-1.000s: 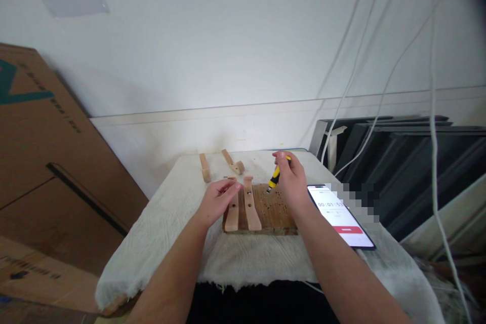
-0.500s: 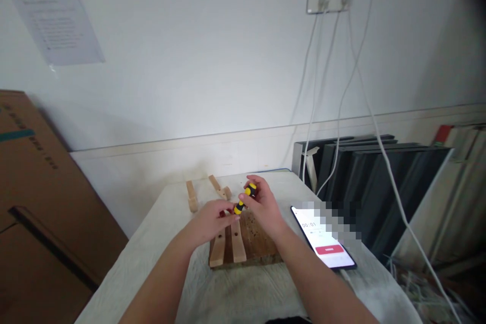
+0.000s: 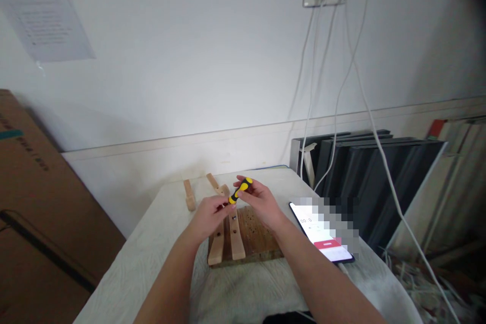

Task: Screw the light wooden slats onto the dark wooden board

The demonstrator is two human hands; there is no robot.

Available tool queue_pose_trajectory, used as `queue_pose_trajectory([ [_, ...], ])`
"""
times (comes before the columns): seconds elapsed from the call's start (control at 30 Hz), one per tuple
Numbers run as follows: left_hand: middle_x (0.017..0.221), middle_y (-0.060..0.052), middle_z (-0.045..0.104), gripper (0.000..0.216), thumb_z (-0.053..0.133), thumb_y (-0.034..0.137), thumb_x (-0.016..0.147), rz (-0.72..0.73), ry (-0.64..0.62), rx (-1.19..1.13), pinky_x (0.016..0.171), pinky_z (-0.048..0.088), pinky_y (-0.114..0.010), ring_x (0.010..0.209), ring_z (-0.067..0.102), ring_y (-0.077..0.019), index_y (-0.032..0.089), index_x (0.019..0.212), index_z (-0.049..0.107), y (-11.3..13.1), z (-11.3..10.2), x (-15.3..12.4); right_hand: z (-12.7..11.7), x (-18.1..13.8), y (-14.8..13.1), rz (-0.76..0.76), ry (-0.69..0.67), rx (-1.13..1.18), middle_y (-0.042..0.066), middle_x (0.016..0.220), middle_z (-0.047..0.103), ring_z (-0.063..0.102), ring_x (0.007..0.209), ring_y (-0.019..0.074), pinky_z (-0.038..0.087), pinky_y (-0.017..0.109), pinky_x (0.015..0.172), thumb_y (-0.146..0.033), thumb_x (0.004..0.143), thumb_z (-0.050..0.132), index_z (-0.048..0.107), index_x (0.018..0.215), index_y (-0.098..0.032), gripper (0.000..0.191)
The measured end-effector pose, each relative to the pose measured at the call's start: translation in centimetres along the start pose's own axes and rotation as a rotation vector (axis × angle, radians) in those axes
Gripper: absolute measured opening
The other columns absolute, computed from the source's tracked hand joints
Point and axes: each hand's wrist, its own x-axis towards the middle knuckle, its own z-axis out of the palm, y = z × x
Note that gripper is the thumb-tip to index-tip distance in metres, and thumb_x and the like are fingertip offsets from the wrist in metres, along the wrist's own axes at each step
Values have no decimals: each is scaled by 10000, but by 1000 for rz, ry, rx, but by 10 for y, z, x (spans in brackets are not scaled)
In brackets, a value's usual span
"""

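A yellow and black screwdriver (image 3: 241, 190) is held at a slant above a dark wooden board (image 3: 260, 238). My right hand (image 3: 262, 203) is closed around its handle with thumb and fingers. At its lower end, the fingers of my left hand (image 3: 208, 215) pinch it; the shaft and tip cannot be made out. Beneath my hands, two pale wooden pieces with holes lie side by side on the board: one on the left (image 3: 216, 250), the other (image 3: 237, 244) to its right, with a small dark metallic spot in its upper hole.
Two more wooden pieces, one (image 3: 189, 196) upright in view and one (image 3: 213, 181) slanted, lie at the back left of the cloth-covered table (image 3: 159, 248). A lit phone (image 3: 322, 235) rests to the right. White cables (image 3: 336, 126) hang beside dark panels (image 3: 379, 177). A cardboard box (image 3: 49, 202) stands left.
The screwdriver has swung to a flatter slant, showing more of its handle. My right fingers have shifted along it. The view has moved slightly, and the right wooden piece's upper hole now shows.
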Motion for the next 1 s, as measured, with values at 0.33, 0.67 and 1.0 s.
queue_pose_trajectory([
  [0.33,586,0,551,396,473,450,863,-80,144,-118,520,314,-217,545,453,-102,124,735,656,7,12,-18,2,-5,6,-52,5,-141,-4,777,650,577,725,139,470,292,720,-368,726,688,696,889,-212,226],
  [0.67,768,-30,653,205,634,322,765,-5,322,-262,524,360,-198,530,431,-68,138,845,676,-3,21,-16,1,-12,11,-58,-81,-212,-2,950,642,568,852,143,448,306,821,-292,716,717,692,1021,-274,306],
  [1.0,784,-23,635,161,646,308,781,101,309,-215,554,401,-204,603,503,-90,155,834,646,-4,23,-15,-2,-11,13,-76,-93,-185,-14,877,637,555,795,138,447,308,769,-267,687,751,705,990,-302,308],
])
